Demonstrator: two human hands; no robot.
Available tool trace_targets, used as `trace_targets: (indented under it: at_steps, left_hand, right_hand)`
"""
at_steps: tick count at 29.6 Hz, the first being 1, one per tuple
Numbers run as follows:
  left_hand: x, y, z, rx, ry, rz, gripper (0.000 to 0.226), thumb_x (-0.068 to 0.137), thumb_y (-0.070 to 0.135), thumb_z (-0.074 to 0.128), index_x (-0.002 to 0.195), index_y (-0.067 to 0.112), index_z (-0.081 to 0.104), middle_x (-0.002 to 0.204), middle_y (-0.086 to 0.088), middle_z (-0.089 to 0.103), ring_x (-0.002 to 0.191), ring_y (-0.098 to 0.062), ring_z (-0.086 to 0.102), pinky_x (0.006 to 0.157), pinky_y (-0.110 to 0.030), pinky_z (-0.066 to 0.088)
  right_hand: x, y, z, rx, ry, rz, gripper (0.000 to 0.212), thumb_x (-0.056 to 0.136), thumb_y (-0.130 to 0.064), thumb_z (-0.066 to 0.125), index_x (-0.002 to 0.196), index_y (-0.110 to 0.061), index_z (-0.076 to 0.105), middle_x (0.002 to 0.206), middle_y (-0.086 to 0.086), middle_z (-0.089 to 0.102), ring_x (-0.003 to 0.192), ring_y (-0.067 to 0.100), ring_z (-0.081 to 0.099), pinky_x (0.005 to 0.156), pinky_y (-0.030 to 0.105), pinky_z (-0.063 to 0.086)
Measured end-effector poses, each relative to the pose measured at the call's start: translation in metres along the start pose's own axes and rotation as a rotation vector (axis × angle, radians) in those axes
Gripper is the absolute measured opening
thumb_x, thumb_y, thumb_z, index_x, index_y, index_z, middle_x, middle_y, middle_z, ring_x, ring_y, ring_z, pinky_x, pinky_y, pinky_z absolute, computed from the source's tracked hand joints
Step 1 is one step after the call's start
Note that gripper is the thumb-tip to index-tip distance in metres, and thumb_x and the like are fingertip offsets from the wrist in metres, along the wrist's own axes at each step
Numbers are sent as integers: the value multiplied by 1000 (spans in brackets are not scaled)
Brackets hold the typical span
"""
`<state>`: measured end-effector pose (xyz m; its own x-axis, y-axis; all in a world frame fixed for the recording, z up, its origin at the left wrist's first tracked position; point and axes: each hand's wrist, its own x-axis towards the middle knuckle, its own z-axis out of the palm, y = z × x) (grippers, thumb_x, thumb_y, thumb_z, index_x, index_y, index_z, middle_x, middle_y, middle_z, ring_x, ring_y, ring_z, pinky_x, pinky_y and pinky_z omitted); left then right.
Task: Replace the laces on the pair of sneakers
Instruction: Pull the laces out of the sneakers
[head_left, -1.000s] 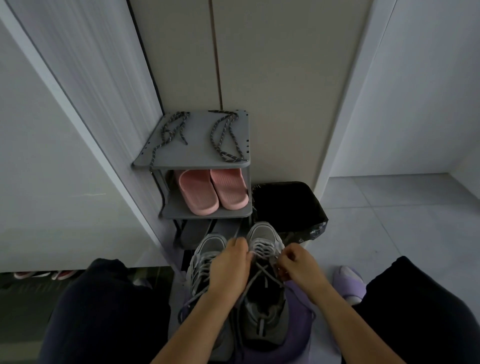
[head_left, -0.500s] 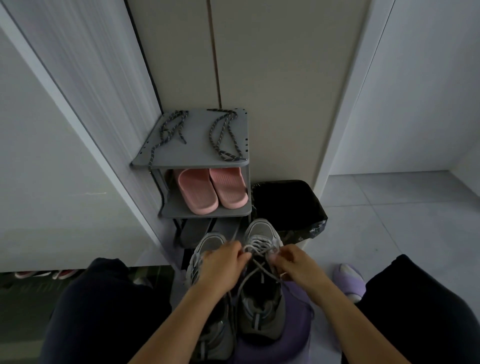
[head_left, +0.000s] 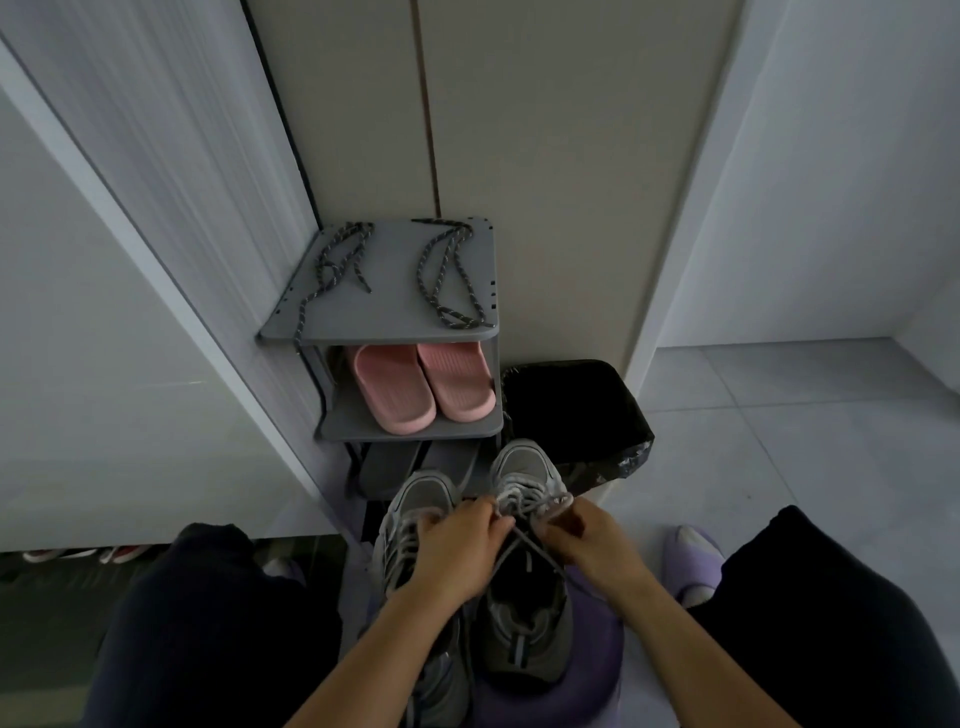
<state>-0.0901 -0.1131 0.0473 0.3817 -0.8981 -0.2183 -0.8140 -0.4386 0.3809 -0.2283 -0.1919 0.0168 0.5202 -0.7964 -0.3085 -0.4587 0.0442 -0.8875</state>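
Currently, left hand (head_left: 456, 551) and right hand (head_left: 589, 540) each pinch the threaded lace (head_left: 527, 506) of the grey sneaker (head_left: 524, 465); an uneven tug could jam it in an eyelet.

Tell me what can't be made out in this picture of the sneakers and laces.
All in the head view:
1. Left sneaker: lacing mostly behind the left hand and forearm.
2. Right sneaker: upper eyelets covered by that hand and the right hand, both pinching the grey lace; how far it is undone is unclear.
3. Dark shoes low in the rack: dim, partly behind the sneakers.
4. Purple slipper: partly hidden by the right leg.
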Motion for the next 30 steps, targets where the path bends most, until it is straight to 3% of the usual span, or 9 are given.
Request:
trace_targets:
  at_steps: [3,6,8,11,14,20,25,28,30]
  left_hand:
    - [0,1,1,-98,83,37,22,98,30,35,98,17,53,103,-3,63,99,-25,57,93,-33,33]
    - [-3,-18,-12,-277,277,-33,23,96,21,41,74,17,44,73,0,53,79,-29,57,69,-31,35]
    - [-4,-26,-18,-290,339,-24,23,95,24,44,73,16,42,70,3,48,79,-29,58,66,-28,32]
    - [-1,-13,-11,-134,76,-19,25,95,38,41,92,17,53,93,-4,63,98,-26,60,84,-32,39]
    - [1,3,6,24,50,4,30,98,35,31,104,15,53,110,-5,64,106,-25,56,97,-36,32]
    - [4,-19,-13,-467,340,-176,24,96,23,39,76,13,49,81,-7,65,78,-26,61,70,-37,44]
    - [4,-5,3,-429,67,-4,16,92,26,51,94,12,59,95,0,62,91,-17,60,78,-26,42]
    - [5,1,14,-336,166,-14,15,94,23,48,83,13,50,95,-8,62,87,-23,59,74,-32,43]
    - [5,-5,11,-385,202,-54,19,95,21,45,79,11,47,90,-10,63,79,-22,57,71,-32,42]
  right_hand:
    - [4,-2,2,215,141,-8,14,84,-3,61,72,-4,55,63,5,51,59,14,45,54,20,40]
    - [3,-13,-17,620,314,93,15,89,1,52,75,-5,53,65,9,53,59,17,48,52,22,44]
    - [2,-15,-26,564,255,110,10,90,-8,56,81,-4,55,69,8,57,62,17,51,58,26,45]
    - [-1,-10,-10,181,16,53,15,84,-14,65,73,-11,56,66,2,56,62,14,49,59,24,40]
    - [2,-1,6,59,74,-37,20,82,-10,68,68,-12,53,62,0,51,58,11,46,58,21,38]
    - [6,-9,-20,576,349,96,20,91,-8,53,71,-7,53,68,10,56,59,18,49,56,23,45]
    - [1,-5,0,264,-21,41,15,86,-10,64,73,-14,57,61,-2,54,58,11,47,52,14,39]
    - [7,4,6,105,101,18,22,84,-10,65,69,-13,50,64,3,52,65,17,50,65,31,44]
    - [10,1,-1,269,199,43,25,88,-8,59,68,-12,44,70,13,55,71,25,56,69,38,52]
